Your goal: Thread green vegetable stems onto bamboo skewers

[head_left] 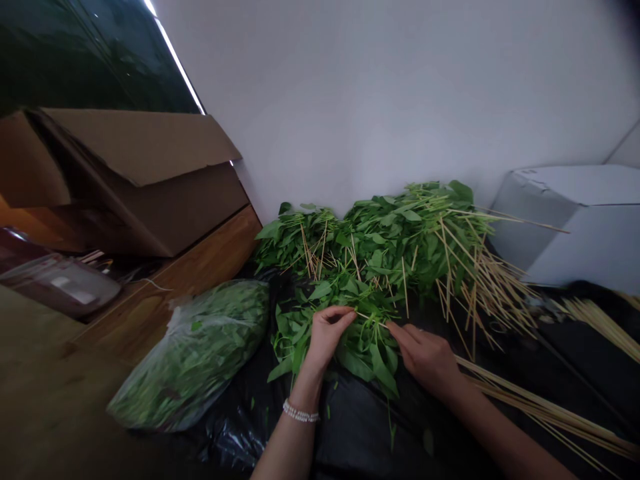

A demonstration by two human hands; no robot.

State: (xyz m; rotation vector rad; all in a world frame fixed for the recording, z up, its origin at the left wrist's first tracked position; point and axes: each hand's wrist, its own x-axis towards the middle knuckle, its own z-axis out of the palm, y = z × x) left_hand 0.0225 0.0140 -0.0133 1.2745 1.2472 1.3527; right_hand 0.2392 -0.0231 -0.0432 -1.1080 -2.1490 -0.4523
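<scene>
A thin wooden skewer runs between my two hands, crossing the stems of leafy greens. My left hand, with a white beaded bracelet at the wrist, pinches the skewer's left end between thumb and fingers. At the other end, my right hand has its fingers closed around the skewer, partly hiding it. Loose leaves spread below and around both hands on black plastic sheeting. Right behind them lies a heap of skewered greens, with many bare stick ends poking out to the right.
A clear plastic bag of leaves lies to the left. Beyond it, an open cardboard box stands on a wooden surface. Bare skewers lie at the right, near a white box. A pale wall rises behind.
</scene>
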